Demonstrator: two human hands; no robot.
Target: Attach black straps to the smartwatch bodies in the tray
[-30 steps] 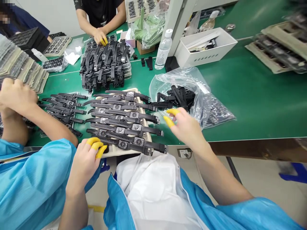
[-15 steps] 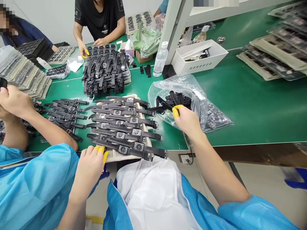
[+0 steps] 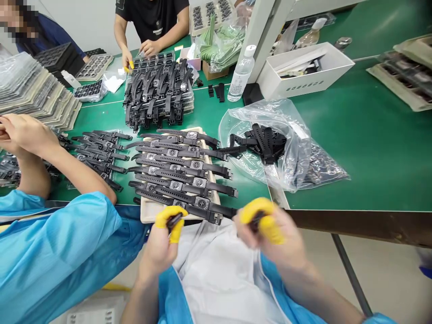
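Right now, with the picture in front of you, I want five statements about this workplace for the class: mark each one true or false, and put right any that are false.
1. The left hand holds a small dark piece. True.
2. The right hand is inside the plastic bag. False: it is apart from the bag, holding a dark item too blurred to name.
3. Black straps lie at the open mouth of the bag. True.
4. The pale tray bears green strips. False: watches lie across it in rows.
5. In the picture, the clear bottle nearest the bag stands left of the white box. True.
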